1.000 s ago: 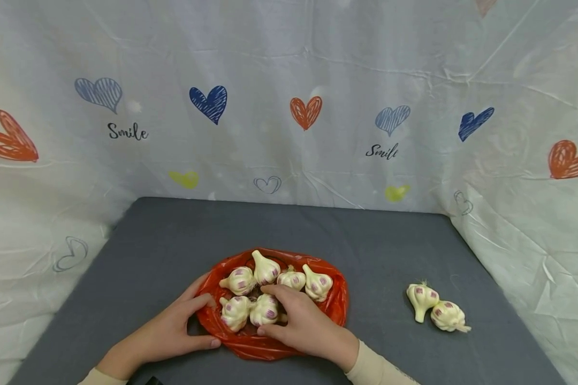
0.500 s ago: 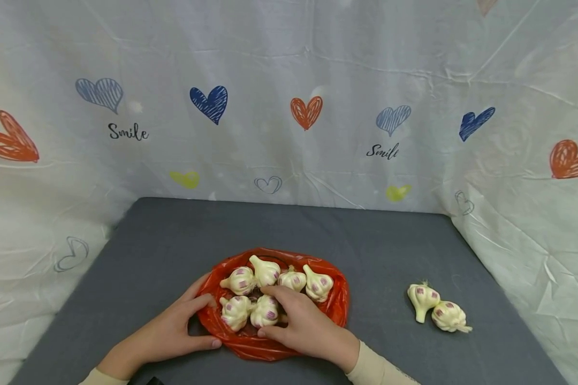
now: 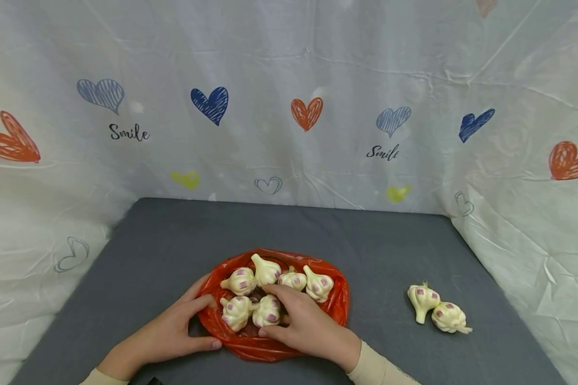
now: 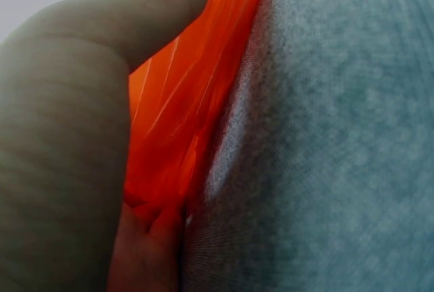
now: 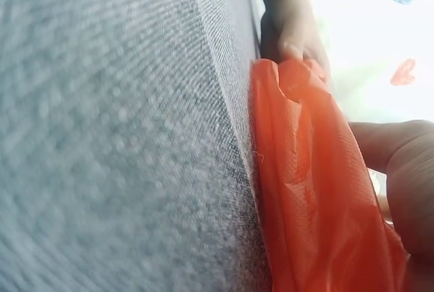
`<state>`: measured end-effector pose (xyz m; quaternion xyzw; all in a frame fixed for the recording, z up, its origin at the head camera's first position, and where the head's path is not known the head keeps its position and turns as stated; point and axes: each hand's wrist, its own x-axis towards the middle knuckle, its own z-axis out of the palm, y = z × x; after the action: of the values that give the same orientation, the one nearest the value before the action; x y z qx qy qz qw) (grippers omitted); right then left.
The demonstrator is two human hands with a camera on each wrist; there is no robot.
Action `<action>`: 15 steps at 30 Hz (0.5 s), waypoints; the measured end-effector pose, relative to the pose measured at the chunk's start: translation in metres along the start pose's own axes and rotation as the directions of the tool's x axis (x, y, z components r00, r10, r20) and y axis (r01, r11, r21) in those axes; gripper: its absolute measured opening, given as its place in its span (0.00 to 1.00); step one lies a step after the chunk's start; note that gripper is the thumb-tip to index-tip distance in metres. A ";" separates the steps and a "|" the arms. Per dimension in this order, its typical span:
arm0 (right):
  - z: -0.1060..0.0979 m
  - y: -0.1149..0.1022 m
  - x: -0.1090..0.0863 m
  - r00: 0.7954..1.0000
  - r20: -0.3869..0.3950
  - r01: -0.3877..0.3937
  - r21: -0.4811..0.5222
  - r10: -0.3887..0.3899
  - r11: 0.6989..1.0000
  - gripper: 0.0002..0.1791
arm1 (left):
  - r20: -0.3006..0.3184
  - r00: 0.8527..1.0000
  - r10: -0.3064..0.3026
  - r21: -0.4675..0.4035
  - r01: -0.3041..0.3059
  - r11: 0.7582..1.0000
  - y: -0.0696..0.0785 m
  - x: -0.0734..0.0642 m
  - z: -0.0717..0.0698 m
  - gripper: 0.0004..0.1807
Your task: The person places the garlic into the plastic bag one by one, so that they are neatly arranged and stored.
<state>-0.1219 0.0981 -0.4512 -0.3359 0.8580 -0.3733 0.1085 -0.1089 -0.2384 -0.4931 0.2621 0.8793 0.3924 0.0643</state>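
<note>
A red plastic bag (image 3: 339,291) lies with its mouth spread on the dark table, several garlic bulbs (image 3: 241,281) inside it. My right hand (image 3: 308,326) reaches in over the near rim and holds one garlic bulb (image 3: 266,311) between thumb and fingers; its right side is hidden by the hand. My left hand (image 3: 175,326) grips the bag's left side, the thumb at the near edge and the forefinger at the rim. In the left wrist view the thumb (image 4: 169,7) rests against the red plastic (image 4: 176,116). The right wrist view shows the bag's outer side (image 5: 312,170).
Two garlic bulbs (image 3: 423,300) (image 3: 449,316) lie touching on the table (image 3: 366,246) to the right of the bag. Behind and at both sides hangs a pale sheet (image 3: 260,59) printed with hearts and the word Smile.
The bulb at the back of the bag has sunk slightly. The bulb in my right hand has shifted a little to the right. Both hands stay nearly still.
</note>
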 end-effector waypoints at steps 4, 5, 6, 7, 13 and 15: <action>-0.001 0.000 0.000 1.000 -0.001 0.007 -0.023 -0.007 1.000 0.43 | -0.001 1.000 0.005 0.005 -0.005 1.000 -0.001 0.000 0.000 0.20; -0.002 0.000 0.000 1.000 -0.004 0.011 -0.033 -0.011 0.999 0.43 | -0.001 1.000 0.005 0.004 -0.005 1.000 -0.001 0.000 0.000 0.20; -0.002 0.000 0.000 1.000 -0.007 0.015 -0.042 -0.016 0.999 0.43 | -0.001 1.000 0.004 0.005 -0.004 1.000 -0.001 0.000 0.000 0.20; -0.002 0.000 0.000 1.000 -0.011 0.019 -0.050 -0.019 0.999 0.43 | -0.001 1.000 0.002 0.004 -0.002 1.000 -0.001 0.000 0.000 0.19; -0.006 -0.002 -0.001 0.999 -0.015 0.034 -0.058 -0.035 0.998 0.42 | 0.010 1.000 -0.010 0.001 0.010 1.000 -0.001 -0.001 0.000 0.19; -0.008 -0.003 -0.002 0.999 -0.015 0.030 -0.051 -0.031 0.998 0.42 | 0.009 1.000 -0.010 0.003 0.010 1.000 -0.001 -0.001 0.000 0.20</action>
<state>-0.1226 0.1021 -0.4438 -0.3486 0.8628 -0.3555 0.0876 -0.1090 -0.2397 -0.4938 0.2597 0.8808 0.3896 0.0698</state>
